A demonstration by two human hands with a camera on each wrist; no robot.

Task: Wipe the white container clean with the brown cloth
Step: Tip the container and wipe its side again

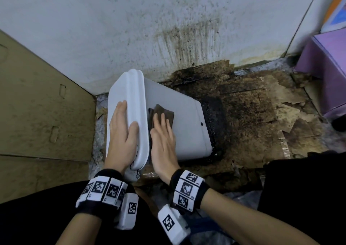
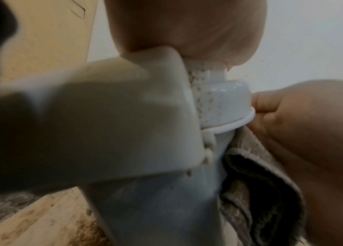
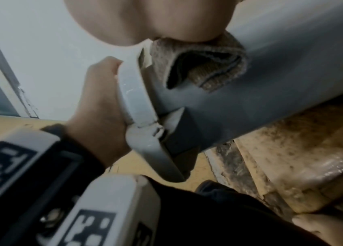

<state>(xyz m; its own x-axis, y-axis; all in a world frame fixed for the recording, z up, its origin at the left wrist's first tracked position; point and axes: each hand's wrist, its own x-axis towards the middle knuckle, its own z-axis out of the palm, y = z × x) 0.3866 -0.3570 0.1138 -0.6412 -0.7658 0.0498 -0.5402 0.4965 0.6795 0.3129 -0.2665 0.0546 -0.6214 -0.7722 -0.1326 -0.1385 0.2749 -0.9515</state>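
Against the stained wall, lying on its side on the dirty floor (image 1: 249,113): white container (image 1: 183,128), long axis toward four o'clock. Left hand (image 1: 122,132) flat, bracing the lid end. Right hand (image 1: 162,140) flat, pressing brown cloth (image 1: 164,111) on the upturned side; unwiped surface toward three o'clock.

Left hand (image 1: 122,132): fingers straight and together, palm flat, thumb set apart to the right.
Right hand (image 1: 162,138): fingers extended, palm down, pressing flat; just beside the left hand.
Forearms: both bare, reaching forward from the bottom of the head view.
Wrists: each carries a black band with white marker blocks and a white camera unit.
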